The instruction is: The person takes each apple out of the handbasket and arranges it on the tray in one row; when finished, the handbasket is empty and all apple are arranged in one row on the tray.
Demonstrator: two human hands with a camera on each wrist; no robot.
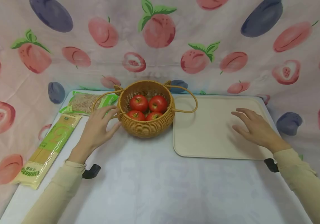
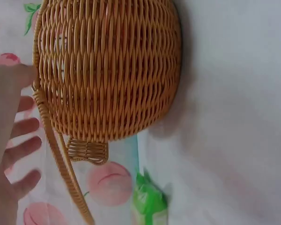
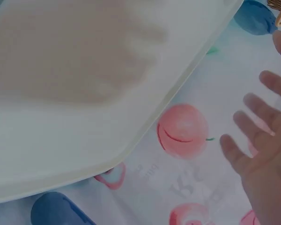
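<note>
A round wicker basket (image 1: 145, 128) with several red apples (image 1: 138, 103) inside stands at the table's back middle, its two handles folded out to the sides. Beside its left side is my left hand (image 1: 96, 129), fingers spread and slightly bent; whether they touch the rim is unclear. The left wrist view shows the basket's woven side (image 2: 112, 70) close to the thumb of my left hand (image 2: 9, 154). Above the right part of a beige tray (image 1: 204, 133) hovers my right hand (image 1: 258, 129), holding nothing. In the right wrist view the tray (image 3: 61, 140) lies beside my right hand (image 3: 267, 136).
A green and clear food bag (image 1: 82, 102) lies behind my left hand. A long yellow-green packet (image 1: 47, 144) lies along the table's left edge. Fruit-patterned cloth (image 1: 160, 59) hangs behind the table and at both sides.
</note>
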